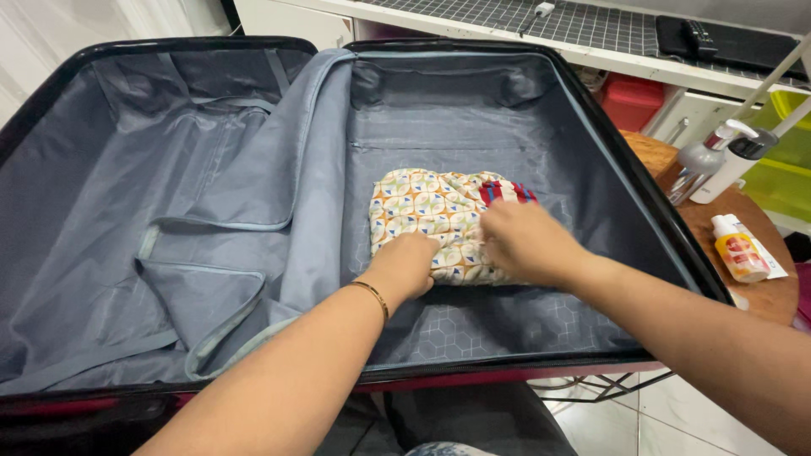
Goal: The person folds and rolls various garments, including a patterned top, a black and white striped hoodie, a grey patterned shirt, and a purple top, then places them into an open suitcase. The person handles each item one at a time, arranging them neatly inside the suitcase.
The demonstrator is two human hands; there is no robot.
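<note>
Both my left hand (407,268) and right hand (525,242) press the folded cloth (427,211) mid-frame, fingers curled gripping its near edge; I keep it flat in the suitcase (473,118).

Single head-worn view, steeply downward and close over the open suitcase (507,110).

Your cloth (427,218) carries a cream ground with orange, blue and green tile-like motifs, and a red-and-blue striped piece (505,191) shows at its far corner. Your suitcase (473,127) is lined in grey with a faint hexagon print and rimmed in black. Your left wrist wears a gold bangle (374,296).
</note>
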